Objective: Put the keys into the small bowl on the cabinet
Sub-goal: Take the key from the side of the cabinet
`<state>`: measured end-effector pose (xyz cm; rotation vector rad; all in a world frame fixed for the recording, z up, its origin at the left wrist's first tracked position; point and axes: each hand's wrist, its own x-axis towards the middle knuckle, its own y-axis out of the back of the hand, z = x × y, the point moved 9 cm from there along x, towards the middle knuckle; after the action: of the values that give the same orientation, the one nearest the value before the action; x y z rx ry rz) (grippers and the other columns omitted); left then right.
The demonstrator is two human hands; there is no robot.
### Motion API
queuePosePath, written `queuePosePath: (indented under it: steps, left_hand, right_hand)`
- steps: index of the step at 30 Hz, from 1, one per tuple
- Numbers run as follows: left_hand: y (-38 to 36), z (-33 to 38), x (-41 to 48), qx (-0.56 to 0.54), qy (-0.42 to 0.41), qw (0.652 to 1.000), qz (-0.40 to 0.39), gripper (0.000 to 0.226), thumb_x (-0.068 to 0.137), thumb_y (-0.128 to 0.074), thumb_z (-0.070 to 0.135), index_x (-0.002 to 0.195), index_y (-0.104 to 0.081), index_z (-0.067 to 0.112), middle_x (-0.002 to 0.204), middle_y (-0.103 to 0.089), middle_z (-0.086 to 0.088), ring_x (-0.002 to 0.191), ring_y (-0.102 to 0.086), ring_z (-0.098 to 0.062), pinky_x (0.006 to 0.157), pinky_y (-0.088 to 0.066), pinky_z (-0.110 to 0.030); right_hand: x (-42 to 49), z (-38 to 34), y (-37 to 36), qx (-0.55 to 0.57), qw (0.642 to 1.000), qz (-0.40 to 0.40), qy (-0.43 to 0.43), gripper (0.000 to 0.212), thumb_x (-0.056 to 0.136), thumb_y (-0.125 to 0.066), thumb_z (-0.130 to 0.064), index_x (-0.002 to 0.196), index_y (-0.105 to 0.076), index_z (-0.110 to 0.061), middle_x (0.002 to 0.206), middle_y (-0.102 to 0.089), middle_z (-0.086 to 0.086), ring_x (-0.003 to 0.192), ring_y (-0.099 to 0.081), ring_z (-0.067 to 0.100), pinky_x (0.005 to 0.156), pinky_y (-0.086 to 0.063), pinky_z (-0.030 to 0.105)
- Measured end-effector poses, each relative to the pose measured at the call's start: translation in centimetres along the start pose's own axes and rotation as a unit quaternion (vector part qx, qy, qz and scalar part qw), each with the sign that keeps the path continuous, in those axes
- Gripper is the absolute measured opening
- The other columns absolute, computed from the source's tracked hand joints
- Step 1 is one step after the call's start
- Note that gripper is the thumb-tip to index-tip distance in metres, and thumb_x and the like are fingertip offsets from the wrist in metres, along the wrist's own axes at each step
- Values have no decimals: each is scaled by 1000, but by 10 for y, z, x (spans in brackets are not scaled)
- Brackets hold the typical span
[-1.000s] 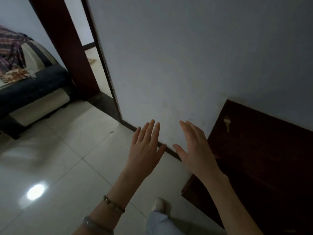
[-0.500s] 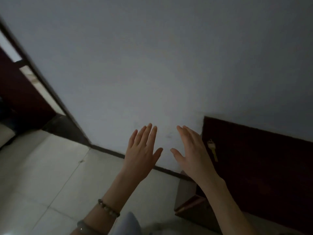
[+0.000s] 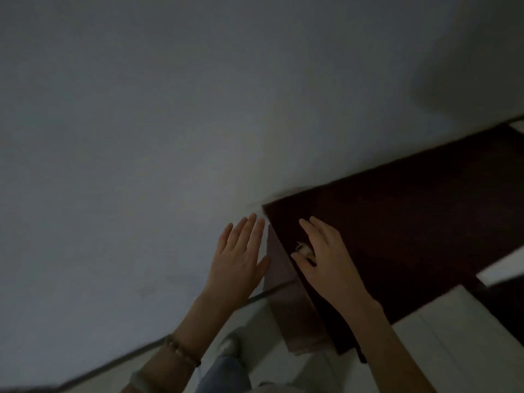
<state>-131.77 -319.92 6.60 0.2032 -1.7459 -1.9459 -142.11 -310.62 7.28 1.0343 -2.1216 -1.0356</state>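
Reaching for the keys (image 3: 304,250) near the cabinet (image 3: 411,222) top's left edge.
Right hand (image 3: 326,259) now over them, spread wide, nothing held; a second ago short of the cabinet. Left hand (image 3: 241,256) flat, empty. Bowl unseen.

Head cam, tilted, looks down near cabinet (image 3: 411,222) corner.

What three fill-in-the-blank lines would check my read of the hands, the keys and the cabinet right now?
1. The keys lie on the dark ____ top, near its left corner.
2. The ____ hand is over the keys, partly covering them.
3. The left hand is open and holds ____.

Missing words: cabinet; right; nothing
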Motion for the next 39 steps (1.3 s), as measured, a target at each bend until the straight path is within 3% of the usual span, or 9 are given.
queuePosePath:
  steps: [5,9,12,15,21,26,33,39]
  left_hand:
    - [-13,-1,22,-35,-133,990,-39,62,86,-61,32,135,-39,1,139,-45,-20,127,-44,-33,107,-31,-52]
    - [-24,-1,37,-76,-209,973,-53,63,86,-61,31,136,-37,2,141,-42,-21,128,-41,-35,106,-28,-54]
    - [-34,6,41,-93,-256,961,-54,64,80,-69,28,132,-44,0,136,-48,-21,123,-47,-35,102,-33,-54]
    - [-48,13,40,-117,-290,947,-78,62,84,-64,28,134,-40,0,138,-45,-22,127,-43,-35,106,-32,-56]
    - [-73,14,39,-111,-320,937,-90,64,75,-74,28,128,-48,0,130,-54,-22,118,-52,-35,98,-37,-57]
    - [-91,8,36,-89,-332,932,-111,66,73,-75,31,125,-51,1,126,-58,-20,114,-56,-33,96,-42,-54]
    - [-102,5,31,-67,-348,927,-122,63,81,-66,35,132,-45,3,136,-50,-17,125,-46,-31,103,-33,-54]
    - [-102,6,29,-60,-348,927,-126,64,80,-67,34,132,-45,4,136,-50,-17,125,-46,-30,103,-34,-54]
  right_hand:
    - [-5,8,2,6,992,68,-106,56,86,-61,-25,136,-38,-18,145,-34,10,134,-28,21,107,-28,32]
    - [-18,13,0,-6,978,127,-167,53,84,-65,-21,132,-44,-13,140,-40,14,131,-34,25,105,-34,34]
    - [-27,20,-9,-19,966,145,-215,52,85,-64,-22,132,-44,-15,141,-40,11,132,-32,22,104,-28,26]
    - [-32,28,-19,-20,958,150,-243,50,85,-64,-23,131,-45,-16,141,-40,9,131,-32,20,103,-23,22]
    - [-19,42,-28,-28,953,140,-267,39,87,-60,-23,124,-52,-12,130,-50,10,121,-42,21,97,-30,22]
    - [-3,48,-42,-38,958,106,-264,32,88,-58,-20,119,-56,-10,125,-54,11,116,-46,23,97,-38,31]
    - [6,51,-51,-62,960,101,-252,18,86,-60,-16,103,-64,-10,110,-61,12,99,-53,27,85,-46,37]
    - [6,54,-49,-62,960,111,-248,11,86,-58,-13,95,-66,-10,106,-63,9,96,-55,22,82,-42,30]
